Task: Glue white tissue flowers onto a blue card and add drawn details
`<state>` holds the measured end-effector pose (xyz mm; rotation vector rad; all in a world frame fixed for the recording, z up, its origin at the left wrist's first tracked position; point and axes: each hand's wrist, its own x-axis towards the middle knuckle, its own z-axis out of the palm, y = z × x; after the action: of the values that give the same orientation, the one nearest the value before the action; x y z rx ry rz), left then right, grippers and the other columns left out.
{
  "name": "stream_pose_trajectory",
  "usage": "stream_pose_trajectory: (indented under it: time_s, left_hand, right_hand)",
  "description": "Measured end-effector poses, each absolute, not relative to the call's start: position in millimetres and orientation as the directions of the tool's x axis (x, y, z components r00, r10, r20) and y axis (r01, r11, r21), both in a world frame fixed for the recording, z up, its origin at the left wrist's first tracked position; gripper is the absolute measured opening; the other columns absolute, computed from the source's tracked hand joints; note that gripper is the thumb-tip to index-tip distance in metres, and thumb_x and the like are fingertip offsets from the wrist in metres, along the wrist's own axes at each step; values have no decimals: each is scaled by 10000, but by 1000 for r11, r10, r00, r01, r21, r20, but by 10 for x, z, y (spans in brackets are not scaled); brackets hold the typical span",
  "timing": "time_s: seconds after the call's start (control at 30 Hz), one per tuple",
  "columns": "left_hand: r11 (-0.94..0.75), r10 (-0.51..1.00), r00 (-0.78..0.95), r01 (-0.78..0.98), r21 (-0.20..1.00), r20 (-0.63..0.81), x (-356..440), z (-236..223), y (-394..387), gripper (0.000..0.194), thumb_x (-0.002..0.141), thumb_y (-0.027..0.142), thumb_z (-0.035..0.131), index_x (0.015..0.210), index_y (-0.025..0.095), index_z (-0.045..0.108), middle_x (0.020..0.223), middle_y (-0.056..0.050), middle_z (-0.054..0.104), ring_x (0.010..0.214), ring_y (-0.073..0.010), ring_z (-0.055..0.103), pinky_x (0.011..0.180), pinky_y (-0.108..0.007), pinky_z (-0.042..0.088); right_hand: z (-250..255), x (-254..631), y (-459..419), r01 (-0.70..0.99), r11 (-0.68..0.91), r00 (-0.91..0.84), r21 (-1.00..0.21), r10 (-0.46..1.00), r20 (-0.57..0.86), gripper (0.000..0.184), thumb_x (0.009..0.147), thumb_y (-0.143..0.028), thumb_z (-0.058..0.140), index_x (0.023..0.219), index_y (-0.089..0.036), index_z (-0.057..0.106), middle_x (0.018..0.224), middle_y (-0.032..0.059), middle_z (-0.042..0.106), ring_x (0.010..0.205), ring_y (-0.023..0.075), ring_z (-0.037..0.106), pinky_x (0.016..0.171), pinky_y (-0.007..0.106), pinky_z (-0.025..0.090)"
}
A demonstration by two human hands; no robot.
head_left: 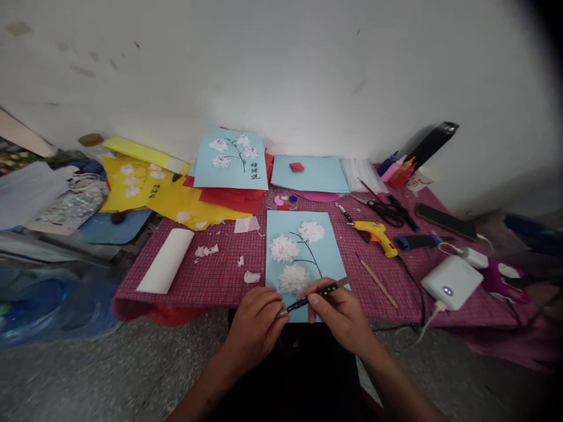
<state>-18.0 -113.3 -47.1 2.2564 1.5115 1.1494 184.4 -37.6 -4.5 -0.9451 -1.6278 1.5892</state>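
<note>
My right hand (336, 310) is closed around a black pen (303, 301) with small coloured marks on its barrel, its tip end pointing left. My left hand (259, 319) pinches a small greyish pen cap (282, 313) right at that end of the pen. Both hands are above the lower edge of a light blue sheet (334, 246). On the sheet are white ruffled paper flowers, among them a lower flower (294, 279) close to my fingers, and a drawn black stem (313, 253).
A yellow glue gun (376, 234), scissors (387, 212) and a wooden stick (377, 281) lie right. A white power bank (452, 282) with cables sits farther right. A finished blue flower card (231, 176) leans behind. A white paper roll (167, 261) and paper scraps lie left.
</note>
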Motion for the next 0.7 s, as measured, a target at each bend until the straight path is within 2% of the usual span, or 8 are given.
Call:
stream_pose_trajectory:
  time_s: [0.07, 0.17, 0.23, 0.4, 0.5, 0.57, 0.63, 0.7]
  left_hand:
    - [-465, 856, 200, 702, 540, 477, -140, -434, -1152, 161, 925, 149, 568, 1081, 175, 598, 1042, -91, 679, 1058, -241, 599, 954, -439, 483]
    - [-436, 882, 214, 709, 555, 420, -69, -392, -1202, 87, 944, 161, 512, 961, 167, 597, 917, -79, 648, 911, -221, 594, 852, -408, 490]
    - [-407, 899, 208, 721, 561, 384, -17, -387, -1256, 134, 957, 174, 475, 876, 171, 582, 848, -70, 615, 830, -211, 571, 785, -387, 478]
    - [-357, 917, 149, 723, 592, 371, 106, -419, -1417, 185, 967, 159, 423, 846, 186, 559, 800, -52, 587, 756, -198, 545, 691, -336, 432]
    - [-341, 927, 120, 658, 671, 354, 154, -385, -1481, 213, 983, 188, 411, 832, 201, 561, 772, -37, 588, 723, -180, 554, 655, -304, 429]
    - [-294, 950, 96, 589, 753, 297, 176, -328, -1511, 251, 999, 228, 401, 796, 207, 547, 742, -23, 586, 691, -162, 562, 625, -278, 434]
    - [-237, 970, 80, 541, 807, 231, 202, -270, -1543, 293, 1010, 260, 389, 757, 210, 526, 707, -11, 581, 653, -146, 562, 593, -259, 435]
    - [-220, 975, 89, 546, 809, 204, 244, -234, -1583, 318, 1012, 281, 387, 725, 211, 504, 679, -8, 573, 622, -139, 553, 566, -253, 432]
  right_hand:
    - [-90, 1824, -421, 64, -33, -533, -997, 844, -62, 224, 929, -402, 603, 910, -181, 634, 671, -14, 615, 564, 132, 595, 575, 264, 464]
    - [-169, 1798, -480, 71, -101, -507, -992, 853, -123, 266, 907, -454, 619, 883, -189, 612, 577, -42, 581, 521, 132, 568, 540, 257, 441]
    - [-214, 1783, -521, 46, -147, -483, -988, 863, -151, 291, 892, -477, 634, 859, -190, 594, 555, -50, 573, 487, 121, 542, 512, 245, 420]
    - [-261, 1753, -660, -10, -163, -469, -987, 872, -139, 291, 902, -458, 637, 838, -181, 576, 621, -43, 587, 467, 86, 518, 476, 214, 394]
    - [-277, 1786, -748, -2, -129, -501, -992, 859, -110, 287, 941, -447, 583, 837, -179, 574, 682, -20, 614, 473, 84, 528, 457, 209, 397]
    - [-294, 1853, -800, 15, -40, -469, -999, 882, -42, 244, 973, -409, 538, 883, -186, 578, 709, -9, 626, 503, 97, 549, 476, 219, 423]
    - [-310, 1949, -844, 73, 155, -357, -985, 926, 120, 163, 984, -324, 523, 1073, -201, 581, 787, 9, 649, 589, 124, 587, 558, 250, 480]
    - [-320, 2047, -874, 204, 389, -313, -898, 896, 316, 332, 960, -220, 535, 1290, -241, 517, 928, 45, 666, 713, 158, 620, 665, 297, 520]
